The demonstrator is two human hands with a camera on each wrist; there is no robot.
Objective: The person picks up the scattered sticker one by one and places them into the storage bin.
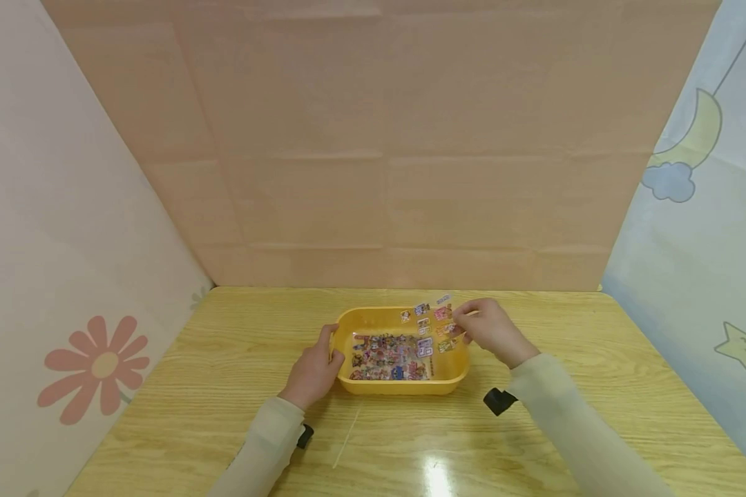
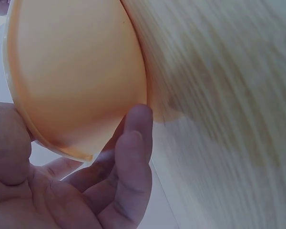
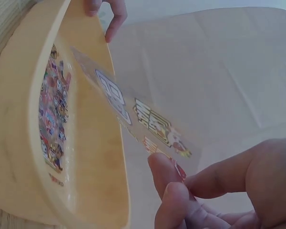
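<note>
A yellow plastic basin (image 1: 398,388) stands on the table with several clear sticker sheets (image 1: 385,359) lying inside, printed with small colourful figures. My left hand (image 1: 313,371) grips the basin's left end; in the left wrist view its fingers (image 2: 133,157) curl under the outer wall and the thumb is at the rim. Between thumb and fingers my right hand (image 1: 488,331) pinches the right edge of one transparent sticker sheet (image 3: 152,124). That sheet is tilted up over the right part of the basin, its lower left end inside the rim.
The basin rests on a wood-grain table (image 1: 255,331). Behind it rises a brown paper-like backdrop (image 1: 379,172), with pale printed panels at the left (image 1: 99,241) and right (image 1: 709,276). A thin pale line (image 1: 347,436) runs across the tabletop in front of the basin.
</note>
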